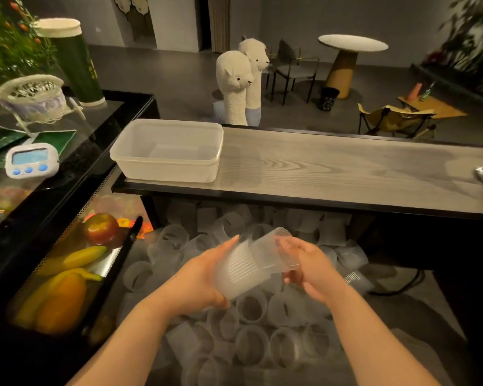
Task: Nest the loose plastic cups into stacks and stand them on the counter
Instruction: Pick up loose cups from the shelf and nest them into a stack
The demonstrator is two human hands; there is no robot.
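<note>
Dim grey room: dark floor (pixel 179 79), round table (pixel 352 43) with chairs (pixel 296 68), two llama figures (pixel 234 84).

Frosted ribbed clear cups (pixel 251 263), grey wood-grain counter (pixel 332 168), translucent white tub (pixel 168 151)

Single head-worn view, forward and down, close over both forearms.
</note>
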